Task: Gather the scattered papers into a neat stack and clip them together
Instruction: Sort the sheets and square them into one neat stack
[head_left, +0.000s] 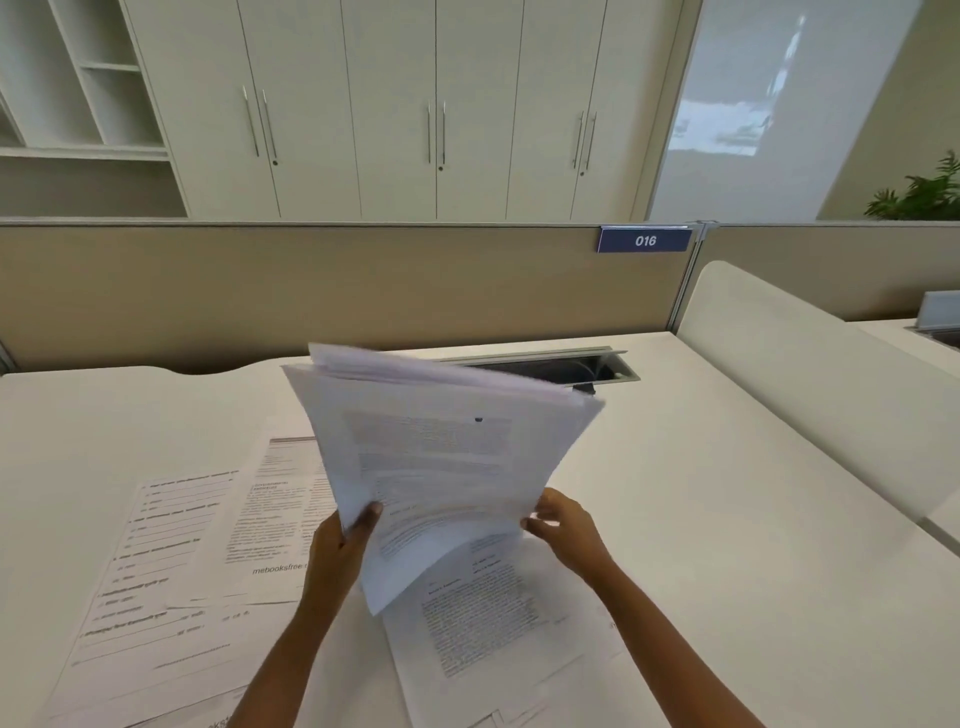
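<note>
One sheaf of papers (441, 457) is raised off the white surface (727, 493), tilted with its top leaning far and its edges uneven, blurred. The left hand (345, 540) grips its lower left edge, thumb on the front; the right hand (563, 525) pinches the lower right corner. At least three loose sheets lie flat: a lined form (150, 571) near left, a printed page (280, 514) overlapping it, and a text page (483, 618) below the sheaf. The surface's right half is bare up to its edge; a cable slot (571, 366) lies behind.
</note>
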